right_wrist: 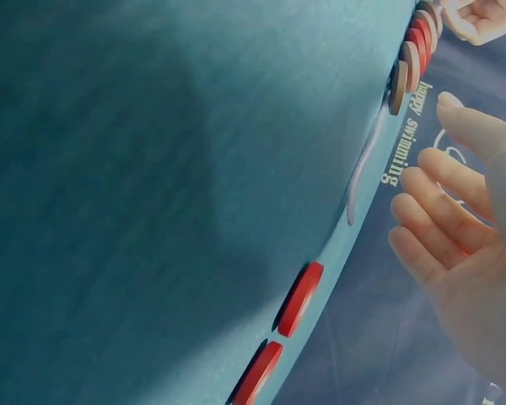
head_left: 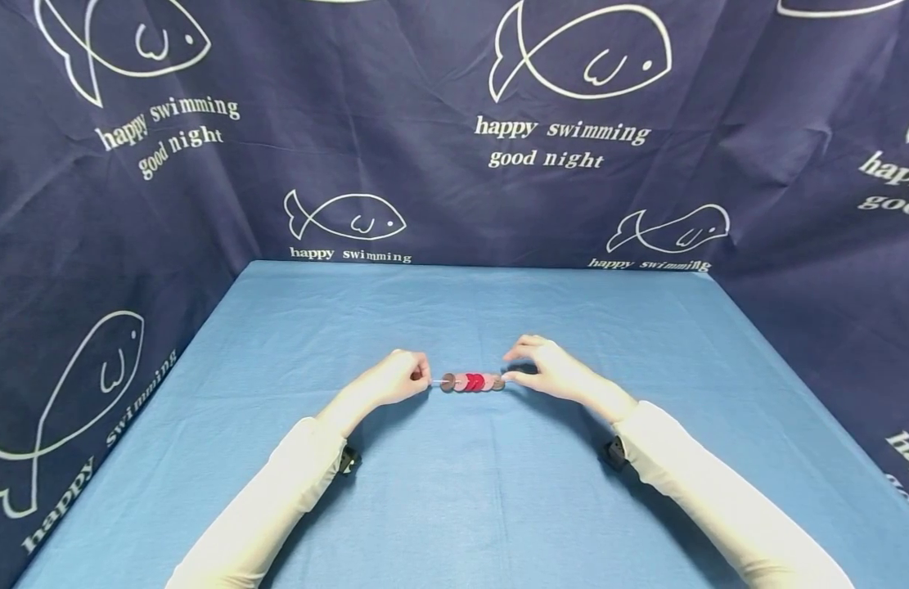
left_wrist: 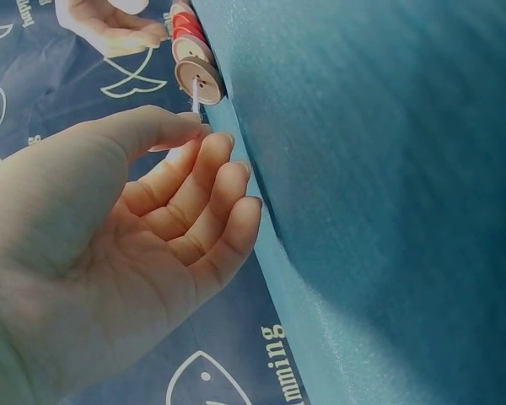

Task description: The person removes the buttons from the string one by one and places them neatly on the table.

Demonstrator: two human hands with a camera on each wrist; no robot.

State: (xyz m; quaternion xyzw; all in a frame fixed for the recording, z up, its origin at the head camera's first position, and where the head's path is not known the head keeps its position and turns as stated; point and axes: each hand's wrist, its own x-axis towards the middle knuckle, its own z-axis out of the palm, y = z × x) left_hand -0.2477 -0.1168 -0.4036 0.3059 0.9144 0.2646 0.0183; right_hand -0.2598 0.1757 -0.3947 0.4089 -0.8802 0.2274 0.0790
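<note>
A row of overlapping buttons (head_left: pixel 474 383), brown at both ends with pink and red between, is strung on a pale cord on the table. My left hand (head_left: pixel 402 378) pinches the cord (left_wrist: pixel 196 99) between thumb and forefinger, just left of the brown end button (left_wrist: pixel 199 80). At the row's other end is my right hand (head_left: pixel 557 372), its thumb and loosely bent fingers apart with nothing between them. In the right wrist view, the cord's free tail (right_wrist: pixel 363 173) lies on the table past the last brown button (right_wrist: pixel 398 88).
Two loose red buttons (right_wrist: pixel 300 299) lie on the blue tabletop (head_left: pixel 454 507) by my right hand; the head view does not show them. Dark blue curtains (head_left: pixel 439 123) with fish prints hang behind the table and along its sides.
</note>
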